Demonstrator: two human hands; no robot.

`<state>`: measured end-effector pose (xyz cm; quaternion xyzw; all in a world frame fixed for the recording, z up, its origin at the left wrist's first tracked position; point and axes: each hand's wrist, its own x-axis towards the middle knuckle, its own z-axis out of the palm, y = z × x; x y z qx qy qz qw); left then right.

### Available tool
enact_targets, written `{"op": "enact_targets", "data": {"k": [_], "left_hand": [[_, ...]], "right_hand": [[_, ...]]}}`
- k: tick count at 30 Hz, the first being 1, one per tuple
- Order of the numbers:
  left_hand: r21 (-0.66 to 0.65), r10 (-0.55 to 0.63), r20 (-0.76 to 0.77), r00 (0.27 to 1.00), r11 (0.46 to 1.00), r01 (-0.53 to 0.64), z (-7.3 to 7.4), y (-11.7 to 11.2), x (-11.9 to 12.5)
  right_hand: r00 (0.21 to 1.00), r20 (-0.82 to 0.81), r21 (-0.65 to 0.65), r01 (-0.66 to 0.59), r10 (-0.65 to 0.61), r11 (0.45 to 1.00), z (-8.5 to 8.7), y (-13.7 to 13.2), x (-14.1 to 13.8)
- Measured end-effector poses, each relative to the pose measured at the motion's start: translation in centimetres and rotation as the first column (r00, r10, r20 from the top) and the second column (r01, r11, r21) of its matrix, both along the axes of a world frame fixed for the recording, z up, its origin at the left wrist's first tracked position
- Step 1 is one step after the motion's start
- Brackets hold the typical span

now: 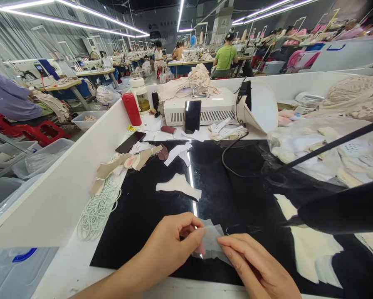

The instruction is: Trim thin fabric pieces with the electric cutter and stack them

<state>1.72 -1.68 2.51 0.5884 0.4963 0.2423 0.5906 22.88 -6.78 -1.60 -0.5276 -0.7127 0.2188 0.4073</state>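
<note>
Near the front of the black work surface [155, 224], both hands are on thin, see-through white fabric pieces [211, 232] that look layered. My left hand [178, 241] is closed, thumb and fingertips pinching at the pieces' left side. On their right edge, my right hand [256, 259] is closed too, with thumb and forefinger at the fabric; its other fingers are partly hidden. Farther ahead lies a single cream fabric cutout [178, 185], flat and apart from both hands. To the right are more cream fabric pieces [311, 249], stacked and fanned out.
A black lamp arm [339, 207] reaches in from the right. Coiled pale cord [99, 207] lies left. At the back stand a phone [193, 116], a white vented box [174, 114], a red bottle [132, 109] and a white cone shade [263, 106]. People sit at sewing machines beyond.
</note>
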Motion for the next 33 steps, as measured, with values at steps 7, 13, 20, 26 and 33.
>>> {"op": "enact_targets", "data": {"k": [7, 13, 20, 26, 33], "left_hand": [[0.075, 0.07, -0.127, 0.989, 0.995, -0.061, -1.1, -0.4, 0.6], [0.579, 0.104, -0.422, 0.901, 0.795, 0.18, -2.6, -0.7, 0.5], [0.75, 0.212, -0.565, 0.797, 0.534, 0.39, -3.7, -0.9, 0.4], [0.755, 0.231, -0.578, 0.783, 0.514, 0.406, -4.1, -0.8, 0.3], [0.75, 0.225, -0.589, 0.776, 0.511, 0.42, -4.1, -0.9, 0.1]], "right_hand": [[0.98, 0.193, 0.093, -0.06, 0.041, 0.994, -0.8, 0.8, 0.9], [0.908, 0.417, 0.153, -0.113, 0.039, 0.982, -1.6, 1.2, 1.3], [0.795, 0.606, 0.21, -0.175, 0.013, 0.962, -2.6, 1.4, 1.7], [0.777, 0.629, 0.258, -0.199, -0.008, 0.945, -3.0, 1.4, 1.3], [0.777, 0.629, 0.252, -0.191, -0.01, 0.949, -2.9, 1.2, 1.2]]}}
